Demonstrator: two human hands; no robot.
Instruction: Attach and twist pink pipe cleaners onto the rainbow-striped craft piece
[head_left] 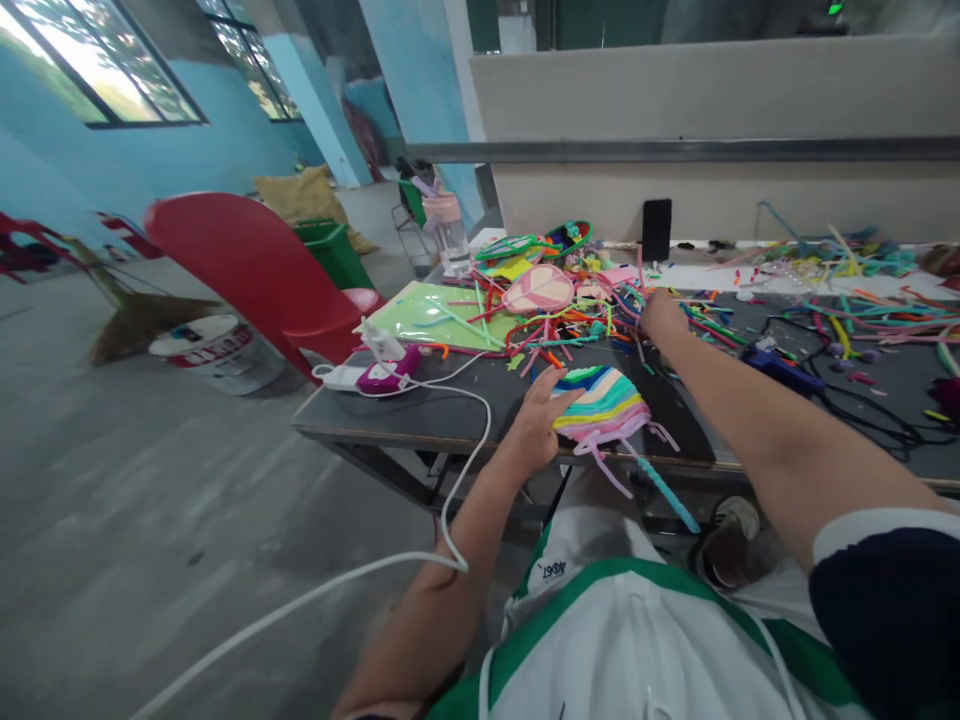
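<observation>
Striped pipe-cleaner panel (606, 402) on the table (390, 410). Left hand (534, 430), fingers spread, touches its left side; light, even pressure should steady it best. Right hand (664, 318) sits among coloured stems (705, 328); whether it grips any cannot be told. The panel lies against the left hand, short of the right.

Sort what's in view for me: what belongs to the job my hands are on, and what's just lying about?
Likely in the job:
- striped piece, at the left hand
- pile of coloured stems, at the right hand

Probably just lying about:
- black phone
- bottle
- red chair
- white bucket
</observation>
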